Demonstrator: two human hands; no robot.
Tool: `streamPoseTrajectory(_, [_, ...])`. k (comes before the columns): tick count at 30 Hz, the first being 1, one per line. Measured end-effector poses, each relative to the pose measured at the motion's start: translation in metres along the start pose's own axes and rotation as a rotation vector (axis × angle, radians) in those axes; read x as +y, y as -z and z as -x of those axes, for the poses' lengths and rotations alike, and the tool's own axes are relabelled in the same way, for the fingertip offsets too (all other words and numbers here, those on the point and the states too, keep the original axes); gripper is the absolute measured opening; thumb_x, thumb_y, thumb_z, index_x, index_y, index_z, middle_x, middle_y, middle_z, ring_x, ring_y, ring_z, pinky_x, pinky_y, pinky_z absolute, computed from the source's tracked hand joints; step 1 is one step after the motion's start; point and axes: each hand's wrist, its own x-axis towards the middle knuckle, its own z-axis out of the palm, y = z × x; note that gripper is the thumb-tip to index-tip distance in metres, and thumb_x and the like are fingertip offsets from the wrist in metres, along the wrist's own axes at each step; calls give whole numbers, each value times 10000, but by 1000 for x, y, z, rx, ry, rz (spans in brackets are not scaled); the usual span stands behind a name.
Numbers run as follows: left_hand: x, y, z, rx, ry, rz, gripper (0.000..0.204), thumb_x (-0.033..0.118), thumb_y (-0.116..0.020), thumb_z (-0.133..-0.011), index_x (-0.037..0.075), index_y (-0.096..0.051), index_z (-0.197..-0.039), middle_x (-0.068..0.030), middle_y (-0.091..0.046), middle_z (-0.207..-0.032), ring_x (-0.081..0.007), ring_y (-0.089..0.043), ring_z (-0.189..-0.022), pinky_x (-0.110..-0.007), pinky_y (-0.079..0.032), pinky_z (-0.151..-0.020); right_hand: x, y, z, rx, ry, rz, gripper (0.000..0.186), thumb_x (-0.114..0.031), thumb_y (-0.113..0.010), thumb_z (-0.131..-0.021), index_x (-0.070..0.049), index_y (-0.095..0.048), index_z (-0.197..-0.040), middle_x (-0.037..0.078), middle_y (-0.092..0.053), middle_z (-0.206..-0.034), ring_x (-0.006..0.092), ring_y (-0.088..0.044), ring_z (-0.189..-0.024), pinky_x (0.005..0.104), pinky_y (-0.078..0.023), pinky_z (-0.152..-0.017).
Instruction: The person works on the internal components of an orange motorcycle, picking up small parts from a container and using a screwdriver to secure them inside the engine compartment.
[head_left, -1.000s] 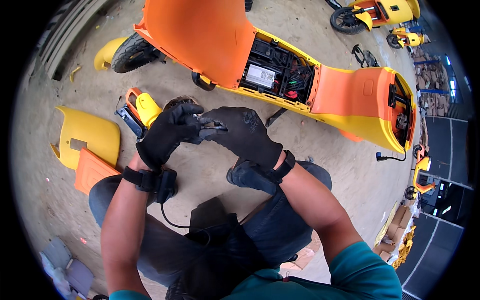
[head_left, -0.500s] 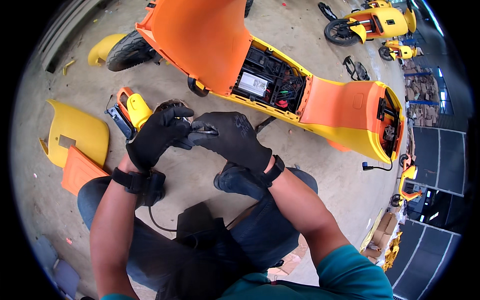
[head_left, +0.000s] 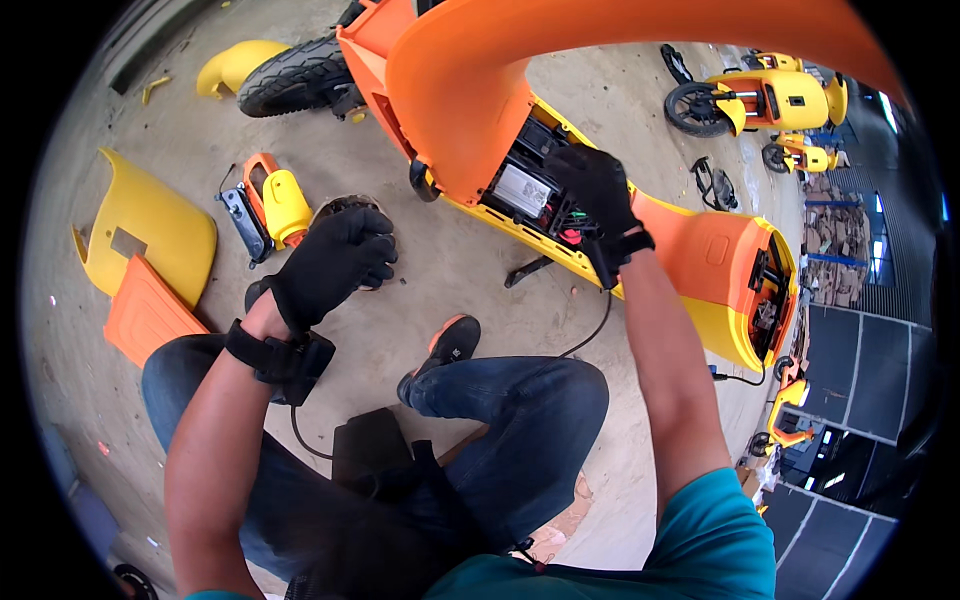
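My right hand (head_left: 597, 190), in a black glove, reaches over the uncovered compartment of a yellow and orange scooter (head_left: 690, 240). Its fingers bend down among the parts there and their tips are hidden. Beside it in the compartment lie a silver box (head_left: 522, 190) and black, red and green wiring (head_left: 573, 228). My left hand (head_left: 340, 262), also gloved in black, hangs above the floor with its fingers curled in; whatever they hold is hidden. Just beyond that hand stands a round container (head_left: 347, 203), partly covered by it.
At left lie a yellow panel (head_left: 180, 225), an orange panel (head_left: 148, 318) and a yellow-orange part with a black bracket (head_left: 283, 205). The scooter's tyre (head_left: 290, 82) is near a yellow fender (head_left: 235, 67). Another scooter (head_left: 765, 100) is at the far right. A cable runs from my right wrist.
My hands, together before, are now apart: the right has moved right and away to the scooter's compartment, while the left stays near the round container. My view has shifted, and my right foot shows more.
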Motion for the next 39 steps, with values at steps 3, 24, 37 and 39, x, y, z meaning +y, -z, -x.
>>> streamPoseTrajectory(3, [3, 5, 7, 37, -6, -97, 159, 131, -614, -958, 48, -636, -1092, -12, -646, -908, -83, -608, -803, -248, -508, -729, 31, 28, -34, -50, -103, 248, 367, -424, -699, -853, -85, -748, -984, 111, -737, -868, 243, -705, -784, 352, -530, -717])
streamPoseTrajectory(24, [11, 19, 42, 293, 147, -87, 286, 121, -619, -945, -7, -604, -1201, -50, -652, -992, -110, -623, -851, -264, -526, -762, 151, -19, -128, -327, -15, 609, 348, -432, -739, -823, -110, -756, -953, 118, -738, -939, 325, -691, -898, 444, -530, -801])
streamPoseTrajectory(37, [8, 21, 35, 312, 137, -61, 281, 106, -625, -943, -9, -605, -1198, -52, -652, -1001, -109, -620, -850, -266, -525, -760, 177, -25, -157, -395, 86, 609, 317, -380, -728, -823, -78, -735, -917, 143, -720, -916, 342, -677, -917, 448, -524, -810])
streamPoseTrajectory(39, [6, 22, 34, 307, 123, -51, 280, 103, -623, -942, -9, -605, -1198, -52, -651, -1001, -109, -619, -852, -267, -525, -762, 179, -25, -161, -402, 95, 612, 312, -372, -726, -823, -73, -731, -911, 147, -717, -912, 345, -675, -920, 448, -523, -811])
